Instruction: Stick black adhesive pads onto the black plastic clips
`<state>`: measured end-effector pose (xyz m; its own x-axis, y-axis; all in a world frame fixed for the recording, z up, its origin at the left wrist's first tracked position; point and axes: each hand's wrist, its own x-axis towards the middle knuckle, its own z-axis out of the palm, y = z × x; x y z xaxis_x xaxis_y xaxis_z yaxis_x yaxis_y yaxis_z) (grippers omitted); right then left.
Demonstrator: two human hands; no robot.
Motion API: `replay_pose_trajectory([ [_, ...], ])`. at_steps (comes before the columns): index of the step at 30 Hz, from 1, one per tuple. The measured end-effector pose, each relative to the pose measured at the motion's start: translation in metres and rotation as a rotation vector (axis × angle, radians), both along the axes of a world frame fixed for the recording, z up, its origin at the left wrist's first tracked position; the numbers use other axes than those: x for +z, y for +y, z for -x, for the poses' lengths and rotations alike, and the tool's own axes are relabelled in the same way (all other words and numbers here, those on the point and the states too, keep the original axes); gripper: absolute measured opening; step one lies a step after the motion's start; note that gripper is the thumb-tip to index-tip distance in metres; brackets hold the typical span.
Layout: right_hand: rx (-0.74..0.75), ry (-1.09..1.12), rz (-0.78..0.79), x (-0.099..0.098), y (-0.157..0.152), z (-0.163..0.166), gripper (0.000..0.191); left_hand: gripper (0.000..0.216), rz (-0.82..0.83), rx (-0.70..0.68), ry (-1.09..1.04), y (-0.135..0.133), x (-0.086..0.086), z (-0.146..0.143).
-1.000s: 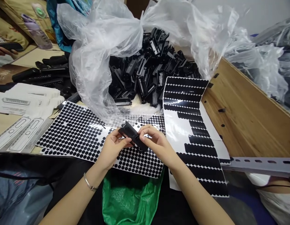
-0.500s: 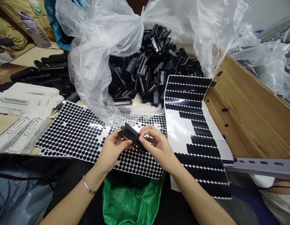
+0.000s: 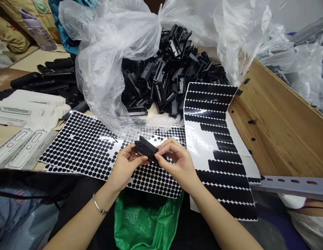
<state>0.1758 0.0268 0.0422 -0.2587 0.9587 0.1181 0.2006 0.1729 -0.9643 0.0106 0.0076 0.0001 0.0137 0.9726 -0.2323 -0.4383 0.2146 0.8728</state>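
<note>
A small black plastic part [image 3: 146,149] is held between both hands above a sheet of round black dot stickers [image 3: 85,144]. My left hand [image 3: 125,166] grips its left end with thumb and fingers. My right hand [image 3: 177,160] pinches its right end, fingers curled over the top. A thin bracelet circles my left wrist. Right of the hands lies a white sheet of long black strip stickers [image 3: 218,146], partly peeled.
A clear plastic bag [image 3: 109,59] opens onto a heap of black plastic parts [image 3: 171,76] behind the hands. White printed cards [image 3: 25,114] and more black parts [image 3: 46,80] lie at left. A wooden board [image 3: 278,128] and grey perforated rail [image 3: 294,184] are at right. A green bag [image 3: 145,222] lies below.
My right fingers have shifted slightly along the black part, closing tighter on its right end. The view has drifted a little; the part stays in the same place.
</note>
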Motion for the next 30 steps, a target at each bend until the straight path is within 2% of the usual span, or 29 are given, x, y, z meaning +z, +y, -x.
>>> replay_pose_trajectory([
  [4, -0.040, 0.055, -0.012, 0.000, -0.002, -0.001, 0.022, 0.027, -0.003, -0.006, -0.019, 0.000, 0.002, 0.001],
  [7, -0.066, 0.116, 0.039, 0.002, 0.000, -0.003, 0.028, 0.027, 0.002, -0.015, -0.021, 0.000, 0.005, 0.001],
  [9, -0.008, 0.171, 0.134, 0.003, 0.002, -0.004, 0.030, 0.028, 0.002, -0.026, -0.020, -0.001, 0.007, 0.001],
  [12, 0.095, 0.170, 0.241, 0.002, 0.003, -0.003, 0.047, 0.030, 0.010, -0.041, -0.024, -0.003, 0.008, 0.001],
  [17, 0.086, 0.171, 0.228, 0.001, 0.002, 0.002, 0.027, 0.023, -0.028, -0.055, 0.031, -0.006, 0.005, 0.003],
  [19, 0.091, 0.172, 0.212, 0.003, 0.008, -0.003, 0.025, 0.024, -0.033, -0.053, 0.047, -0.007, 0.005, 0.004],
  [22, -0.066, 0.054, 0.108, 0.005, 0.028, -0.031, 0.038, 0.026, -0.029, -0.027, 0.038, -0.006, 0.007, 0.006],
  [24, -0.316, -0.193, -0.073, 0.001, 0.046, -0.061, 0.030, 0.025, -0.024, -0.023, 0.023, -0.004, 0.009, 0.008],
  [26, -0.566, -0.508, -0.278, -0.008, 0.063, -0.094, 0.032, 0.025, -0.004, -0.053, 0.013, -0.002, 0.012, 0.010],
  [28, -0.672, -0.769, -0.259, -0.019, 0.077, -0.123, 0.034, 0.029, 0.022, -0.084, 0.020, -0.002, 0.014, 0.011],
  [30, -0.665, -0.882, -0.139, -0.026, 0.087, -0.142, 0.034, 0.033, 0.032, -0.105, 0.038, -0.004, 0.014, 0.010],
])
